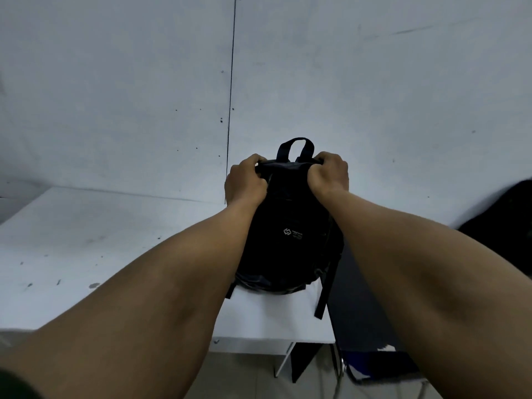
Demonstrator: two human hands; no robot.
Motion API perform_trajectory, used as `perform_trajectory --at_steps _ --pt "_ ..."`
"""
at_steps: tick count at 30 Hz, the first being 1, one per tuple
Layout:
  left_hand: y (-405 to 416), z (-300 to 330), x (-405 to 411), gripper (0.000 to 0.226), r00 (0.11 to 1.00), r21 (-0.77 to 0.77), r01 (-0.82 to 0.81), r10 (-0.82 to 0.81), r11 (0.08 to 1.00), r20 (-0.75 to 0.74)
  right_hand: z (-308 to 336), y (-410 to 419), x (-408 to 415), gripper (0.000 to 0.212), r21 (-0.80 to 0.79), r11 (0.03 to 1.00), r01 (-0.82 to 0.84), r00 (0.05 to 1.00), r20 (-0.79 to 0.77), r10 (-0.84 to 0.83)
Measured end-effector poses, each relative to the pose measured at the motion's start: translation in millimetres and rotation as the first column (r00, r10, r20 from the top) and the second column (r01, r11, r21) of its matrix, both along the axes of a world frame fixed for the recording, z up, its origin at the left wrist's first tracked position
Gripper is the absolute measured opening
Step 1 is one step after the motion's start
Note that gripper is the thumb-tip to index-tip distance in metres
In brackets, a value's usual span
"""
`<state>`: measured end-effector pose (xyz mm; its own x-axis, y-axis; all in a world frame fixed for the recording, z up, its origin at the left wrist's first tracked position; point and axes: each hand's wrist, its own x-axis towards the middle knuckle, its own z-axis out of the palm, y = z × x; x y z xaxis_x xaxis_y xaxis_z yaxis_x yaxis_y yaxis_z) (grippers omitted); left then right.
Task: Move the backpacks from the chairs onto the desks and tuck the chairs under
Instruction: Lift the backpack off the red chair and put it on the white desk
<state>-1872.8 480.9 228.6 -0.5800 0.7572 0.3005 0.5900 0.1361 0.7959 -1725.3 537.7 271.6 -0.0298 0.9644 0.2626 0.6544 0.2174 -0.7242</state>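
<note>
Pale grey wall panels [374, 82], split by a thin dark vertical seam, fill most of the view behind a white, scuffed desk top [86, 254] that runs in from the left and ends at a corner near the middle. On that right-hand end of the desk stands a black fabric backpack [288, 240] with a small pale logo, upright, its carry loop at the top and a loose strap hanging over the desk's front edge. Low at the right, a dark-seated chair with a thin metal frame [380, 367] stands beside the desk, its seat bare and not tucked under. Another dark shape [506, 226] at the far right edge is too cut off to identify. The left hand [244, 182] and right hand [328, 174] are each clamped on the backpack's top edge, either side of the loop. By my reading, this bag is as good as placed; letting go and pushing the chair in remain.
</note>
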Motion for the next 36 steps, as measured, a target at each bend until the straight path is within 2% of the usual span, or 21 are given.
perform_trajectory --at_steps 7,15,23,36 --pt "51 1 -4 0.053 1.000 -0.006 -0.006 0.006 1.000 -0.004 -1 54 -3 0.033 0.000 1.000 -0.021 1.000 -0.003 0.021" --pt "110 -8 -29 0.050 0.996 -0.034 0.076 -0.077 0.997 -0.048 -11 116 -23 0.043 -0.030 1.000 0.005 1.000 0.008 -0.005" --pt "145 -17 -53 0.049 0.989 -0.050 0.126 -0.129 0.991 -0.070 -20 155 -48 0.041 -0.065 0.998 0.004 1.000 0.002 -0.004" --pt "219 -17 -78 0.049 0.992 -0.075 0.077 -0.084 0.994 -0.091 -22 231 -70 0.040 -0.072 0.996 -0.053 0.998 0.016 0.054"
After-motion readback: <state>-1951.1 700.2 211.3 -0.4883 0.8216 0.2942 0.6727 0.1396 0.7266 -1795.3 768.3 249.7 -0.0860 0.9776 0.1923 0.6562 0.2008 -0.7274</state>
